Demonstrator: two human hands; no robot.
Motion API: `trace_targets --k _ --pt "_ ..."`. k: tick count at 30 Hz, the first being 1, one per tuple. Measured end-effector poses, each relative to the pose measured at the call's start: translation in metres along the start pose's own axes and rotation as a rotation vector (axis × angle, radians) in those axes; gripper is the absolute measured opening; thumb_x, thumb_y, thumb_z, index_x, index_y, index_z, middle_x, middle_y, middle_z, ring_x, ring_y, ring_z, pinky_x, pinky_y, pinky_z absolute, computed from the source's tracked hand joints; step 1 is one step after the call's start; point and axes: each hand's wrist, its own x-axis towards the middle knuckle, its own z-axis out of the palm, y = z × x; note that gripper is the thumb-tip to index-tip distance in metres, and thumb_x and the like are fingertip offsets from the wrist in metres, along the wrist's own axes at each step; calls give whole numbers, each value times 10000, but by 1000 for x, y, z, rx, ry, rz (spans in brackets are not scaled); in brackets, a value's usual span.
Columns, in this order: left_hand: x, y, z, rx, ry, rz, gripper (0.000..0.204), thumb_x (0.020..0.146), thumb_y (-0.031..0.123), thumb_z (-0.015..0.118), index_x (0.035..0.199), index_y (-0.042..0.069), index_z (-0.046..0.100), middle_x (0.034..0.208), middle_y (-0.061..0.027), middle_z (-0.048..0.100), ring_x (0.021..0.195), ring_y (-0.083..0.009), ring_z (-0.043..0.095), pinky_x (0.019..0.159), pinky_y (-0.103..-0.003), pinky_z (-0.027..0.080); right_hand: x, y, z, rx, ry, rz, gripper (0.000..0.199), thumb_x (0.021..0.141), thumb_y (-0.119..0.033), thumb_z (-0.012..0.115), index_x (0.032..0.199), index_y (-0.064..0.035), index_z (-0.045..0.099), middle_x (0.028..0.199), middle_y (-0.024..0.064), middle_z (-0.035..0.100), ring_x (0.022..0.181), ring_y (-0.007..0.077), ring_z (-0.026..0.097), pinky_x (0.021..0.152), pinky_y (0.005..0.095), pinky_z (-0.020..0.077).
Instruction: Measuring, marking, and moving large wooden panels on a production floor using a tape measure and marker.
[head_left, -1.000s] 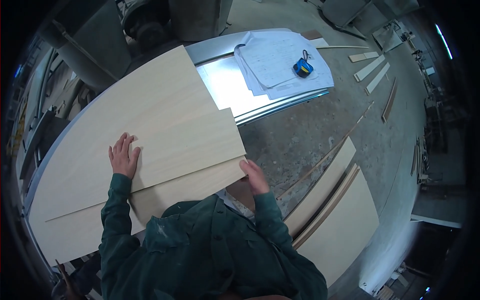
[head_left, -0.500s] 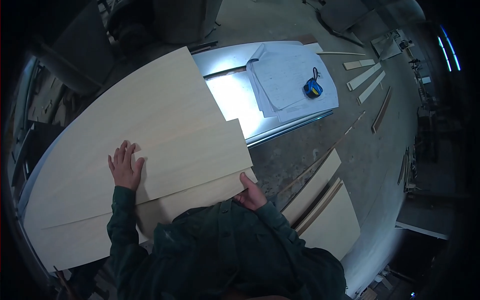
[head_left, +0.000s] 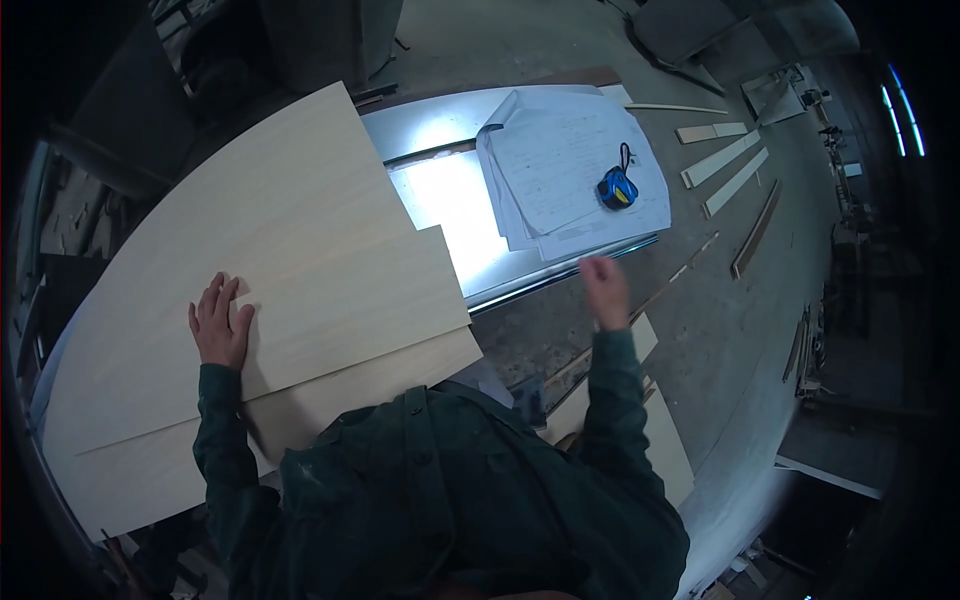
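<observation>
My left hand point(head_left: 221, 325) rests on a pale plywood sheet point(head_left: 290, 220), its fingers stretched out over the surface. This sheet overlaps another pale board point(head_left: 370, 388) whose strip shows along the near side, close to my body. My right hand point(head_left: 605, 292) is in the air beyond the sheets' right end, apart from them and just short of the bench's metal edge. Motion smears its fingers, and I see nothing in it. Nearest to that hand are a stack of drawing papers point(head_left: 560, 150) and a blue tape measure point(head_left: 617, 188) on top of them.
A shiny metal bench top point(head_left: 440, 190) lies under the papers. Right of my body lean or lie several boards point(head_left: 668, 450), partly hidden by my right arm. Narrow wood strips point(head_left: 720, 160) lie on the concrete floor at the far right. Dark machinery point(head_left: 310, 45) stands at the back.
My right hand has let go of the near right corner of the boards and swung forward and right toward the papers. My left hand stays flat on the sheet. The whole view has shifted slightly.
</observation>
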Motion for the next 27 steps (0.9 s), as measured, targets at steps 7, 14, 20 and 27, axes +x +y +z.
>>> trace_targets --k 7,14,20,27 --pt "7 5 18 -52 15 37 484 902 398 573 1345 208 529 1466 -24 443 1364 -209 380 1165 -490 128 212 69 -75 -339 -66 -86 849 716 -242 737 1471 -108 372 1425 250 432 1345 361 404 1087 386 359" --pt "5 1 16 -37 23 55 475 927 396 529 1355 191 523 1469 -31 444 1350 -214 400 1148 -504 144 222 30 -55 -438 -419 -84 995 627 -367 853 1454 -48 401 1436 225 442 1292 342 478 1075 349 373" --pt "10 -2 20 -56 47 71 473 912 375 555 1346 187 529 1462 -48 448 1347 -216 402 1147 -514 145 172 -6 -48 -494 34 -190 899 711 -360 780 1461 -52 391 1214 196 579 1093 311 594 902 373 492" --pt "47 -5 49 -240 107 101 455 893 355 591 1308 172 552 1405 -49 499 1318 -229 435 1148 -544 122 20 -125 60 1218 -431 -136 945 795 -581 655 1485 -44 294 1156 191 576 905 306 632 690 364 519"
